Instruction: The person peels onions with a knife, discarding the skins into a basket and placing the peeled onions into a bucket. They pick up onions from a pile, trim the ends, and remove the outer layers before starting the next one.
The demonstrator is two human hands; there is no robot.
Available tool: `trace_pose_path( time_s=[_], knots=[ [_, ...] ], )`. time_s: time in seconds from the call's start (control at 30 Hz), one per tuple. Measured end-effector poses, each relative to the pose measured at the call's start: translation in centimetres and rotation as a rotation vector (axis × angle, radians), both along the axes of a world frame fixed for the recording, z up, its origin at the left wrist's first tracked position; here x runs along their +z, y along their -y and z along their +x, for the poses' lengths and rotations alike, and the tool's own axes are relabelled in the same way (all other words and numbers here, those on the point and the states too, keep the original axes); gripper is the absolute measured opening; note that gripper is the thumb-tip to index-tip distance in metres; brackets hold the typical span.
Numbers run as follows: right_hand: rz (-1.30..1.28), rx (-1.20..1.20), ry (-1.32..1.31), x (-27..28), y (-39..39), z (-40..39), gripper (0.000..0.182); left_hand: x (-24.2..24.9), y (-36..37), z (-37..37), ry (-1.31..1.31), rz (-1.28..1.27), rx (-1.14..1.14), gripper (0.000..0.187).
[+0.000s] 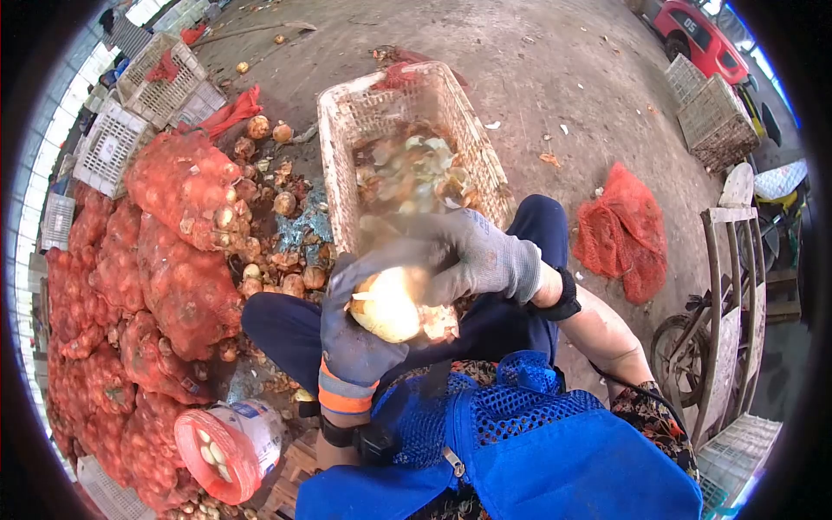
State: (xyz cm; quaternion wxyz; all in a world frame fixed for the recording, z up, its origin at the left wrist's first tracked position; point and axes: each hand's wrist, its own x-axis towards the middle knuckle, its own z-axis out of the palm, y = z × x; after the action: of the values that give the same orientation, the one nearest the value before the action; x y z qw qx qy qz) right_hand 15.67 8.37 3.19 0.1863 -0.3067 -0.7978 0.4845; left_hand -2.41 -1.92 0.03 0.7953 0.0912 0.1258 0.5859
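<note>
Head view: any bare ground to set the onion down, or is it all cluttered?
Bare concrete lies right of the white crate, up to the red mesh bag and the far baskets. Left is crowded: red sacks and loose onions run up to the crate. Crate itself holds peels. Both hands, left and right, hold the onion.

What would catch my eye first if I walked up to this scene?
A pale peeled onion at centre, cupped in the gloved left hand while the gloved right hand works at its top. Left of it lies a heap of red mesh sacks full of onions; just beyond the hands stands a white crate of peelings.
</note>
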Motion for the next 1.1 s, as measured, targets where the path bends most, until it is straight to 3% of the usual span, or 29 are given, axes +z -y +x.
trace_pose_path(
  time_s=[0.07, 0.13, 0.2, 0.27, 0.37, 0.43, 0.57, 0.63, 0.67, 0.73, 0.77, 0.8, 0.87, 0.9, 0.97, 1.07, 1.1],
  knots=[
    [-0.077, -0.013, 0.012, -0.5, -0.1, -0.1, 0.066, 0.0, -0.2, 0.0, -0.067, -0.169, 0.046, 0.056],
    [0.047, 0.027, -0.159, -1.9, -0.4, -0.2, 0.066, -0.4, 0.0, -0.3, -0.095, -0.138, 0.021, 0.056],
    [-0.027, 0.06, -0.123, -1.9, -0.5, -0.1, 0.063, -0.6, 0.1, -0.4, -0.124, -0.109, -0.006, 0.056],
    [-0.101, 0.092, -0.087, -1.5, -0.3, 0.1, 0.06, 0.0, -0.1, 0.0, 0.058, -0.111, -0.059, 0.055],
    [-0.007, 0.149, -0.16, -0.9, -0.1, 0.3, 0.052, -0.1, -1.0, 0.3, 0.089, -0.103, -0.129, 0.055],
    [0.143, 0.131, -0.04, -0.5, -0.2, 0.5, 0.05, -0.1, -1.5, 0.2, 0.145, -0.205, -0.128, 0.062],
    [0.241, 0.029, -0.11, -1.4, 0.2, 0.6, 0.051, 0.3, -1.6, 0.6, 0.092, -0.101, -0.139, 0.058],
    [0.397, -0.031, -0.158, -1.7, 0.1, 0.5, 0.053, 0.4, -1.6, 0.9, 0.028, -0.122, -0.001, 0.058],
    [0.396, -0.029, -0.16, -2.0, 0.2, 0.3, 0.053, 0.4, -1.0, 1.8, -0.324, 0.237, 0.232, 0.057],
    [0.617, -0.083, -0.245, -2.6, 0.6, -0.1, 0.053, -0.7, -1.4, 1.5, -0.376, 0.14, 0.247, 0.057],
    [0.613, -0.081, -0.244, -2.6, 0.5, 0.0, 0.053, -0.5, -1.8, 1.4, -0.423, 0.043, 0.261, 0.057],
    [0.493, -0.055, -0.194, -2.4, 0.4, 0.2, 0.05, 0.2, -1.6, 0.6, -0.126, -0.189, 0.069, 0.061],
    [0.243, 0.018, -0.165, -2.0, 0.3, 0.7, 0.043, 1.1, -2.1, 0.0, -0.12, -0.089, -0.007, 0.064],
    [0.245, 0.022, -0.167, -2.0, 0.2, 0.6, 0.043, 1.5, -2.5, -0.3, -0.109, 0.02, -0.075, 0.067],
    [0.113, 0.065, -0.202, -2.2, 0.4, 0.5, 0.044, 1.6, -2.5, -0.9, -0.216, 0.022, -0.11, 0.068],
    [0.019, -0.012, -0.002, -0.8, 0.6, 0.9, 0.049, -0.6, -2.2, -1.9, -1.102, 0.232, -0.069, 0.057],
    [0.016, -0.018, -0.002, -0.6, 0.5, 0.9, 0.049, -1.0, -2.3, -1.9, -1.102, 0.232, -0.075, 0.057]
  ],
)
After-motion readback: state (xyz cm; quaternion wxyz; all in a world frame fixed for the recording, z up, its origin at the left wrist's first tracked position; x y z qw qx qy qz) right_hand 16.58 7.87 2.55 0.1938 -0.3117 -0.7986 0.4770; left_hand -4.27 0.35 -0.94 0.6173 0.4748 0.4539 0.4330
